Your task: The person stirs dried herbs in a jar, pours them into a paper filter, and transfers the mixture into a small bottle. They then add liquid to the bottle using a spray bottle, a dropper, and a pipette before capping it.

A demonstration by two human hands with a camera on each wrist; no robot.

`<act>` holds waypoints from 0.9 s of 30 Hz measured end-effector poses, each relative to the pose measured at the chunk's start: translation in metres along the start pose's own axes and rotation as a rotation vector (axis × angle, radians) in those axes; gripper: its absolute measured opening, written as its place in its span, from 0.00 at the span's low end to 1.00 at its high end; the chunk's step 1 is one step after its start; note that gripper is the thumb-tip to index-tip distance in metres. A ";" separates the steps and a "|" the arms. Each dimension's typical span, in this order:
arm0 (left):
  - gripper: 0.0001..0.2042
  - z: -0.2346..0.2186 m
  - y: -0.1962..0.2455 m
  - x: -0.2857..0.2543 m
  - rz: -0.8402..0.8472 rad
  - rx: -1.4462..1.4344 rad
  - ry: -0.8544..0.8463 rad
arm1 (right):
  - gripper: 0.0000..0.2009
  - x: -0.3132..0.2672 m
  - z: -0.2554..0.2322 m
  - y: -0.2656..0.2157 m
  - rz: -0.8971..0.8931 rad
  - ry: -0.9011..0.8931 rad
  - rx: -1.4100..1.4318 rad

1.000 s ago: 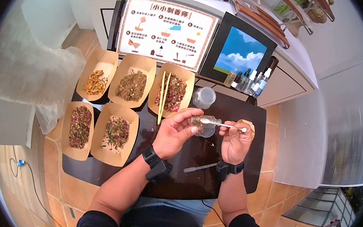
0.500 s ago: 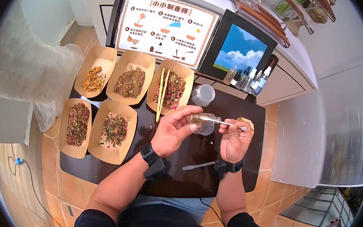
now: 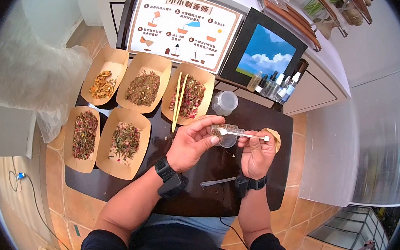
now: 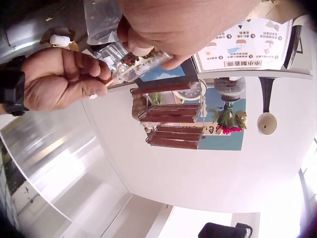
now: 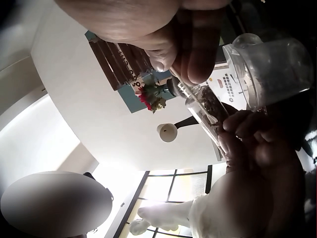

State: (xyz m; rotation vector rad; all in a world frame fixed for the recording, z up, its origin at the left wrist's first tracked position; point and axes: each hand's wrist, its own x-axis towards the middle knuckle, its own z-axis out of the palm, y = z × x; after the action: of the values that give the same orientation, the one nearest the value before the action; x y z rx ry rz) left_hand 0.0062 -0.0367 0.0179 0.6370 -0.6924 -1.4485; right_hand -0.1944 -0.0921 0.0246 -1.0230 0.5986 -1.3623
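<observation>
My left hand point(image 3: 193, 145) grips a small clear glass bottle point(image 3: 234, 128), tilted nearly on its side with its mouth toward the right. Dried plant bits lie inside the bottle, as the right wrist view also shows. The thumb and fingers of my right hand point(image 3: 257, 158) pinch a thin white spoon point(image 3: 252, 135). Its rounded end sits inside the bottle among the bits, and its handle sticks out through the neck. Below the bottle stands a clear plastic cup point(image 3: 228, 143), partly hidden. A tan paper dish point(image 3: 276, 140) shows behind my right fingers.
Several paper trays point(image 3: 100, 164) of dried petals and herbs fill the table's left side, yellow tweezers point(image 3: 177, 103) across one. Another clear cup point(image 3: 226, 103) stands near several small bottles point(image 3: 267, 89). A plastic pipette point(image 3: 217, 182) lies by my right wrist. Behind stands an instruction board point(image 3: 185, 27).
My right hand has shifted slightly, and the spoon's handle end has moved up a little and turned. The bottle stays in my left hand, still tilted. The head view has shifted slightly.
</observation>
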 end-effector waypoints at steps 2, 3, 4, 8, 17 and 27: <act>0.23 -0.001 -0.002 0.000 0.003 -0.016 -0.010 | 0.09 0.000 0.000 0.000 0.006 0.004 -0.003; 0.24 -0.002 -0.002 0.001 0.005 -0.031 -0.020 | 0.09 0.000 0.000 0.000 0.006 0.004 -0.003; 0.24 -0.002 -0.002 0.001 0.004 -0.031 -0.020 | 0.08 0.000 0.000 0.000 0.009 0.006 -0.005; 0.24 -0.001 -0.001 0.001 -0.002 -0.011 -0.012 | 0.08 0.000 0.000 0.000 -0.040 0.001 -0.033; 0.24 0.001 0.000 0.000 -0.007 0.002 0.001 | 0.08 0.000 0.000 0.000 -0.063 -0.030 -0.073; 0.23 -0.001 0.000 -0.001 -0.031 -0.011 -0.003 | 0.08 0.000 0.002 -0.004 0.009 0.001 -0.043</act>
State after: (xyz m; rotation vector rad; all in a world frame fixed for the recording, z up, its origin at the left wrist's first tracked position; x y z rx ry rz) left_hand 0.0070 -0.0362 0.0174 0.6392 -0.6791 -1.4816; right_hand -0.1946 -0.0909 0.0291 -1.0534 0.6352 -1.3473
